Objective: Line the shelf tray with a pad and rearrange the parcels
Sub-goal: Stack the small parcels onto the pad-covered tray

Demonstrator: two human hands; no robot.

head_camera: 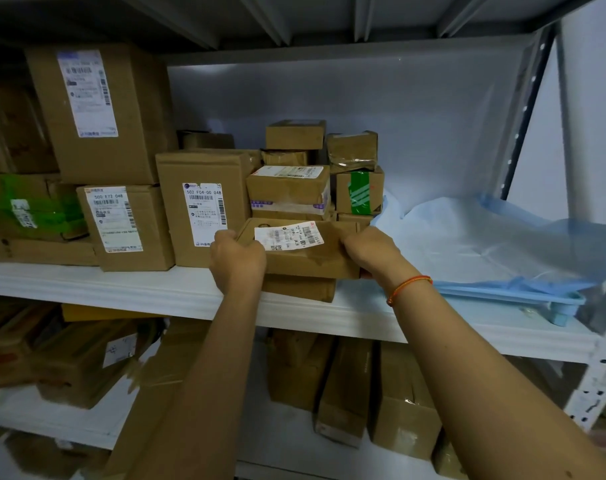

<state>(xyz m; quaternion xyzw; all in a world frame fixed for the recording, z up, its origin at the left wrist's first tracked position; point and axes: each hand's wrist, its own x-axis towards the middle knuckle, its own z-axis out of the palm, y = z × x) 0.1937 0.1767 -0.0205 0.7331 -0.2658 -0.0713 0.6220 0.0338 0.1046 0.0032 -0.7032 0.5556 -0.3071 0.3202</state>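
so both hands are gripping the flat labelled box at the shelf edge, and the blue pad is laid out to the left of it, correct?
Not quite. Both the left hand and right hand do grip the flat labelled box, but the head view shows the blue pad laid out to its right, not left.
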